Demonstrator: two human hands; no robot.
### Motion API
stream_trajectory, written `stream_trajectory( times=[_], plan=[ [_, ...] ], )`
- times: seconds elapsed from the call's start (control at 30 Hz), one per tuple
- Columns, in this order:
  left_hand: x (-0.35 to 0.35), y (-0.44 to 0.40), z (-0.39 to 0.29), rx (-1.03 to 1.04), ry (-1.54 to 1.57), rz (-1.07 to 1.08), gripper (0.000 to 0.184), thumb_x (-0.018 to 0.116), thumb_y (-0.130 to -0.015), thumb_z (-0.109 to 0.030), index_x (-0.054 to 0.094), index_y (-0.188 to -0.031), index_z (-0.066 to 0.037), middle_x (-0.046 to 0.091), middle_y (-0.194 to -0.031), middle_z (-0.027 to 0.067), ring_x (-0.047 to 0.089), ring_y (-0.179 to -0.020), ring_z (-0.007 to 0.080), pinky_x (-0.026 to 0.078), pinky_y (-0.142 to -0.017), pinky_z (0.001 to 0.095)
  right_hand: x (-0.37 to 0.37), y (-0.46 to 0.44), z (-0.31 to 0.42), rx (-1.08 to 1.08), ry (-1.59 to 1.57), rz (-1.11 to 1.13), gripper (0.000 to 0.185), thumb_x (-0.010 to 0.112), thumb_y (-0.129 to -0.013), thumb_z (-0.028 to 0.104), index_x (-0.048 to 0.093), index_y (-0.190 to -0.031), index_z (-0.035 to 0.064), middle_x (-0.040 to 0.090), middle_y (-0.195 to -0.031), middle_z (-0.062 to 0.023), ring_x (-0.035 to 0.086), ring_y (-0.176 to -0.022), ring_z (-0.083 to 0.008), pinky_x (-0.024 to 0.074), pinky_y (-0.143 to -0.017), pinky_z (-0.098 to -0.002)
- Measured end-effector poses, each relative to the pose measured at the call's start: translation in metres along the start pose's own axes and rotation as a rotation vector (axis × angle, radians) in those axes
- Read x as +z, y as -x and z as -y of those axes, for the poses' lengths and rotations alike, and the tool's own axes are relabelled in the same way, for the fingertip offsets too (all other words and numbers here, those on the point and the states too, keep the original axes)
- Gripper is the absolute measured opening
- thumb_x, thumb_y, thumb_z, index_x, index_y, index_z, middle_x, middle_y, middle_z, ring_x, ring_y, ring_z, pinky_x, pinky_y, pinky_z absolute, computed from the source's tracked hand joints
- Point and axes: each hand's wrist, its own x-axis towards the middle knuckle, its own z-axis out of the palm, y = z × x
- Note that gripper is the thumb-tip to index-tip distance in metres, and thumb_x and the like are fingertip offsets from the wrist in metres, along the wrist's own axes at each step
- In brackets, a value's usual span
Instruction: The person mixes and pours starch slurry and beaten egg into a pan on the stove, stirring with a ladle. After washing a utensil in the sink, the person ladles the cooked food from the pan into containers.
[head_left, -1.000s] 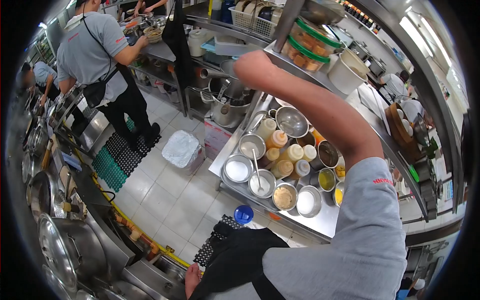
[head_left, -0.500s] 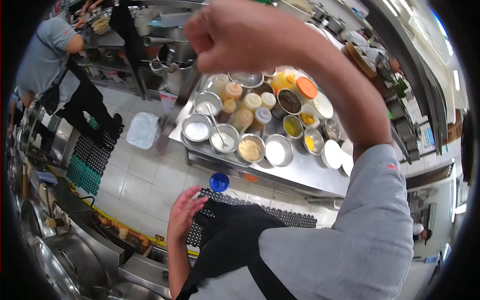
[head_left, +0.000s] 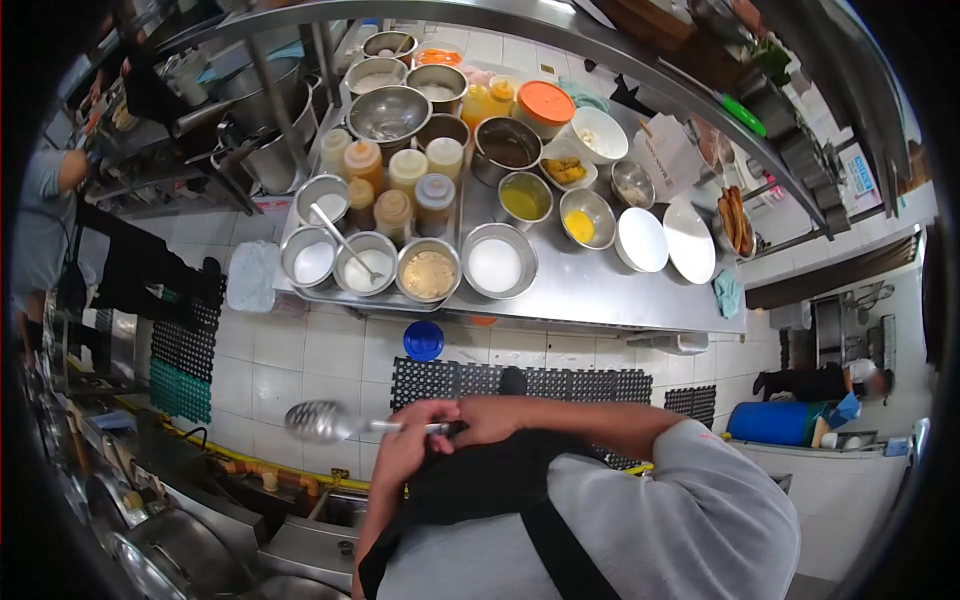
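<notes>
A metal slotted spoon (head_left: 318, 422) lies across the front of my body, its perforated bowl pointing left above the floor. Its dark handle end is inside my right hand (head_left: 488, 418), whose fingers are closed round it. My left hand (head_left: 402, 442) is bent about the shaft just beside the right one, fingers curled on it. Beyond both hands stands the steel table (head_left: 600, 300) with metal bowls along its near edge: a bowl of white powder (head_left: 494, 268), a bowl of tan powder (head_left: 428, 274), and a bowl with a small spoon (head_left: 364, 266).
Squeeze bottles (head_left: 394, 212) cluster behind the bowls, near an orange-lidded tub (head_left: 545, 102). A shelf rail (head_left: 450, 12) crosses overhead. A blue round lid or container (head_left: 423, 341) is on the floor by a black mat (head_left: 560, 382). Another person (head_left: 45, 220) stands at left; pots (head_left: 180, 550) sit lower left.
My right hand has come down from high over the table to my front, where a slotted spoon is now held. My left hand has moved slightly and closed on its shaft. The view has shifted.
</notes>
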Motion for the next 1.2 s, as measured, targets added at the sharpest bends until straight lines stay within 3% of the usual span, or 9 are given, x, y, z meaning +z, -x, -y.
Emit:
stream_trajectory(
  times=[0.13, 0.17, 0.27, 0.43, 0.5, 0.7, 0.87, 0.97, 1.2],
  plan=[
    [0.042, -0.070, 0.022, 0.180, 0.002, 0.195, 0.064, 0.062, -0.105, -0.032, 0.036, -0.156, -0.004, 0.056, -0.139, 0.0165, 0.065, -0.104, 0.0181, 0.055, -0.083, 0.0312, -0.019, 0.095, -0.052, 0.099, -0.054, -0.397, 0.043, 0.056, -0.105, 0.041, 0.063, -0.130, 0.0077, 0.069, -0.093, -0.0184, 0.070, -0.089, -0.0307, 0.0524, -0.081, -0.0439],
    [0.042, -0.092, 0.045, 0.070, 0.062, 0.112, 0.079, 0.066, -0.102, -0.040, 0.025, -0.160, -0.006, 0.052, -0.143, 0.0176, 0.061, -0.116, 0.0205, 0.054, -0.089, 0.0330, -0.026, 0.123, -0.052, 0.092, -0.160, -0.539, 0.043, 0.052, -0.107, 0.041, 0.062, -0.132, 0.0085, 0.068, -0.089, -0.0161, 0.069, -0.084, -0.0280, 0.0523, -0.078, -0.0425],
    [0.084, -0.154, 0.043, -0.072, 0.235, -0.306, 0.080, 0.063, -0.101, -0.050, 0.029, -0.158, -0.007, 0.055, -0.142, 0.0183, 0.068, -0.109, 0.0233, 0.056, -0.082, 0.0324, -0.055, 0.196, -0.067, 0.296, -0.350, -0.672, 0.040, 0.045, -0.111, 0.037, 0.061, -0.132, 0.0068, 0.058, -0.075, -0.0056, 0.055, -0.070, -0.0149, 0.0499, -0.069, -0.0335],
    [0.099, -0.250, 0.055, -0.087, 0.172, -0.465, 0.053, 0.061, -0.103, -0.029, 0.041, -0.145, -0.006, 0.066, -0.123, 0.0187, 0.075, -0.093, 0.0289, 0.057, -0.066, 0.0314, -0.095, 0.266, -0.084, 0.256, -0.029, -0.873, 0.027, 0.051, -0.103, 0.023, 0.064, -0.117, 0.0039, 0.064, -0.069, -0.0161, 0.066, -0.066, -0.0350, 0.0519, -0.066, -0.0451],
    [0.088, -0.272, 0.067, -0.107, 0.242, -0.480, 0.035, 0.058, -0.097, -0.013, 0.050, -0.131, -0.004, 0.069, -0.113, 0.0142, 0.077, -0.084, 0.0314, 0.050, -0.057, 0.0277, -0.103, 0.281, -0.079, 0.324, 0.042, -0.878, 0.025, 0.053, -0.101, 0.020, 0.064, -0.117, 0.0044, 0.064, -0.072, -0.0165, 0.066, -0.065, -0.0314, 0.0518, -0.065, -0.0414],
    [0.074, -0.266, 0.074, -0.219, 0.180, -0.506, 0.042, 0.053, -0.080, 0.003, 0.055, -0.122, 0.001, 0.069, -0.093, 0.0159, 0.074, -0.075, 0.0290, 0.040, -0.044, 0.0256, -0.091, 0.292, -0.086, 0.296, 0.183, -0.965, 0.027, 0.054, -0.095, 0.015, 0.062, -0.118, 0.0048, 0.070, -0.086, -0.0243, 0.068, -0.078, -0.0460, 0.0543, -0.073, -0.0551],
    [0.054, -0.255, 0.098, -0.313, 0.085, -0.298, 0.046, 0.052, -0.078, 0.002, 0.053, -0.124, 0.004, 0.069, -0.094, 0.0181, 0.070, -0.064, 0.0275, 0.037, -0.041, 0.0265, -0.060, 0.301, -0.071, 0.418, 0.277, -1.045, 0.037, 0.055, -0.096, 0.015, 0.061, -0.132, 0.0083, 0.072, -0.093, -0.0210, 0.070, -0.078, -0.0424, 0.0569, -0.069, -0.0529],
    [0.112, -0.236, 0.071, -0.416, 0.019, -0.177, 0.038, 0.052, -0.081, -0.002, 0.056, -0.118, 0.004, 0.068, -0.092, 0.0167, 0.062, -0.057, 0.0221, 0.036, -0.039, 0.0263, -0.042, 0.318, -0.056, 0.539, 0.361, -1.049, 0.040, 0.056, -0.096, 0.014, 0.062, -0.135, 0.0104, 0.073, -0.095, -0.0191, 0.071, -0.077, -0.0389, 0.0576, -0.065, -0.0501],
    [0.204, -0.229, 0.061, -0.493, -0.103, 0.317, 0.048, 0.052, -0.084, -0.004, 0.051, -0.132, 0.000, 0.069, -0.096, 0.0187, 0.068, -0.065, 0.0261, 0.038, -0.042, 0.0275, 0.008, 0.352, -0.026, 0.795, 0.707, -1.089, 0.051, 0.063, -0.087, 0.009, 0.063, -0.137, 0.0171, 0.068, -0.082, -0.0094, 0.070, -0.071, -0.0286, 0.0569, -0.061, -0.0421]
  ],
)
